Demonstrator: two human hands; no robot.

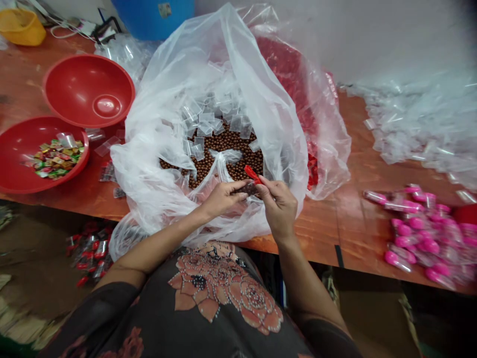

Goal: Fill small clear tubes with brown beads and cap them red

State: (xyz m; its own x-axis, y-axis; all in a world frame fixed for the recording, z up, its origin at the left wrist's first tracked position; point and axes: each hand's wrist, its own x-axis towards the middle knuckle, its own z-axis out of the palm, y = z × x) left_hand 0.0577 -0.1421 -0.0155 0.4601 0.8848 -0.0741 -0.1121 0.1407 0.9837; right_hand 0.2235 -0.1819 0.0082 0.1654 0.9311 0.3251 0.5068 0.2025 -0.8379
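Over a large clear plastic bag (pixel 149 194), my two hands meet at its near side. My left hand (pixel 221 200) pinches a small clear container (pixel 249 188) with something dark showing through it. Between the thumb and fingers of my right hand (pixel 280 205) is a bright red plastic piece (pixel 252 173), touching or right beside the container. Whether the red piece is fixed to it I cannot tell. Inside the bag lie many brown balls (pixel 238 149), with clear empty tubes (pixel 206 122) heaped on them at the far side.
Left stand two red bowls (pixel 84 74), the nearer holding small colourful wrapped pieces (pixel 59 158). Pink-capped tubes (pixel 417 233) lie at right, clear tubes (pixel 428 124) behind them. Red-capped containers (pixel 95 251) sit below the table edge at left. A red bag (pixel 286 69) stands behind.
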